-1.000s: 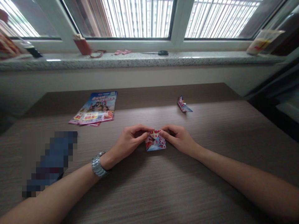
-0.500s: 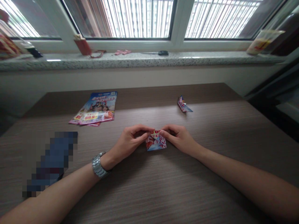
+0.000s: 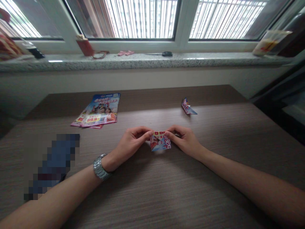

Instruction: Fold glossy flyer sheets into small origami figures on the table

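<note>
A small folded paper (image 3: 160, 142), printed in red, white and blue, is held between my two hands over the middle of the table. My left hand (image 3: 133, 140), with a metal watch (image 3: 101, 167) on its wrist, pinches the paper's upper left corner between thumb and fingers. At the upper right corner my right hand (image 3: 182, 138) grips it the same way. The paper's lower edge hangs toward me. Beyond my right hand lies another folded paper piece (image 3: 187, 107), standing partly upright on the table.
Several printed flyers (image 3: 101, 109) lie stacked at the back left of the brown table (image 3: 152, 197). A pixelated dark blue object (image 3: 56, 162) is beside my left forearm. Along the stone sill (image 3: 186, 62) are scissors (image 3: 164, 54), a red container (image 3: 85, 47) and a plastic cup (image 3: 268, 44).
The folded paper has lifted slightly and tilted, its lower edge rising off the table. My left fingers have slid outward to its left corner, uncovering more of the top edge.
</note>
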`<act>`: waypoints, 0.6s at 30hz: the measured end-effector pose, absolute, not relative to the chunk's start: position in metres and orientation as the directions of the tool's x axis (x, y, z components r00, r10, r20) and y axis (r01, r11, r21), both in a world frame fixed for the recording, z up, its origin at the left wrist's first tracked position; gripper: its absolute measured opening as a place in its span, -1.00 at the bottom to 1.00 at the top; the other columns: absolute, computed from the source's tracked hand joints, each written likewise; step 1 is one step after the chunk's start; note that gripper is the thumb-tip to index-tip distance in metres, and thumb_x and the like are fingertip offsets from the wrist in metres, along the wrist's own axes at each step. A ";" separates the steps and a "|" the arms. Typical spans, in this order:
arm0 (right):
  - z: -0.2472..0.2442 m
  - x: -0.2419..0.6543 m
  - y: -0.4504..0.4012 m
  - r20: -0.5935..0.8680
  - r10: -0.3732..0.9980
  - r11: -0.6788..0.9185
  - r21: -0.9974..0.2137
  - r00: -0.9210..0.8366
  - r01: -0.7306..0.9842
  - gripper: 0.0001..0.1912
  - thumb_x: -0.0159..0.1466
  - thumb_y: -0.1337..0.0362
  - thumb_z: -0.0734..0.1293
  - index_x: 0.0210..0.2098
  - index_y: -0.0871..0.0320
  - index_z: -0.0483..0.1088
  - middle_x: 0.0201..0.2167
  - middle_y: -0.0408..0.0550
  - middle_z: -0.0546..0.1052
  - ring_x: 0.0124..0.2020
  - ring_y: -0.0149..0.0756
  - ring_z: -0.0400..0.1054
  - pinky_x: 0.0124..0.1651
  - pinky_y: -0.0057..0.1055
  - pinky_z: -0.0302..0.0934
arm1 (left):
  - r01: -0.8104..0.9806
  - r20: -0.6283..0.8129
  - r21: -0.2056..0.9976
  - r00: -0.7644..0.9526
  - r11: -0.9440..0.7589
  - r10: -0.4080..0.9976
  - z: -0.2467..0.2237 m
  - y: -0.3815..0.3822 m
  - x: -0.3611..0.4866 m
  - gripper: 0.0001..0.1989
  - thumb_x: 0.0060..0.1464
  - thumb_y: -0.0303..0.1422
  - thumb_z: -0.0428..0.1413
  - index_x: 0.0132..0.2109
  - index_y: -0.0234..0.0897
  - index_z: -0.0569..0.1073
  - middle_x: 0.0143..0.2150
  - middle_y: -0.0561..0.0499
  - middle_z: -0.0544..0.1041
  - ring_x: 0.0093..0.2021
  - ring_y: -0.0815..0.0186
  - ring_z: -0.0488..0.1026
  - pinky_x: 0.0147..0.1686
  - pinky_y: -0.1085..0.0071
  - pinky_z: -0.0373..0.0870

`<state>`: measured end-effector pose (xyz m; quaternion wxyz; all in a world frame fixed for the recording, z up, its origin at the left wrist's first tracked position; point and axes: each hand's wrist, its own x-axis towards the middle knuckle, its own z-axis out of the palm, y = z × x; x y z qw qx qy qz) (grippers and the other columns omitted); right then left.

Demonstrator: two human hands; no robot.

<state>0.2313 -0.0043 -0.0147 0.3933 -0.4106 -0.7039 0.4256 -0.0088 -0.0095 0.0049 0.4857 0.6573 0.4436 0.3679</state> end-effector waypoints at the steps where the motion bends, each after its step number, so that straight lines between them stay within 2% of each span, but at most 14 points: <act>1: -0.015 0.231 -0.004 0.198 0.914 0.295 -0.924 -0.355 0.244 -0.69 0.38 0.02 0.36 -0.28 0.14 0.53 -0.40 -0.10 0.62 -0.38 -0.33 0.46 -0.30 -0.42 0.30 | 0.233 0.055 0.962 0.338 -0.140 0.939 0.005 -0.010 -0.009 -0.71 0.25 -0.16 0.21 -0.19 -0.33 0.63 -0.29 -0.03 0.65 -0.31 0.33 0.54 -0.29 0.49 0.47; 11: -0.011 0.230 -0.005 0.196 0.899 0.326 -0.897 -0.392 0.299 -0.70 0.40 0.05 0.34 -0.28 0.14 0.54 -0.39 -0.10 0.62 -0.36 -0.32 0.47 -0.29 -0.43 0.31 | 0.346 0.137 0.898 0.366 -0.271 0.920 0.005 -0.013 -0.008 -0.72 0.33 -0.21 0.11 -0.21 -0.33 0.57 -0.34 0.01 0.61 -0.35 0.35 0.49 -0.34 0.51 0.40; 18: -0.008 0.231 -0.007 0.239 0.864 0.402 -0.857 -0.443 0.321 -0.70 0.42 0.06 0.32 -0.26 0.13 0.55 -0.35 -0.08 0.64 -0.33 -0.29 0.49 -0.25 -0.40 0.32 | 0.342 0.145 0.887 0.432 -0.311 0.890 0.006 -0.015 -0.007 -0.77 0.30 -0.22 0.17 -0.14 -0.28 0.61 -0.24 -0.01 0.66 -0.26 0.32 0.56 -0.25 0.48 0.47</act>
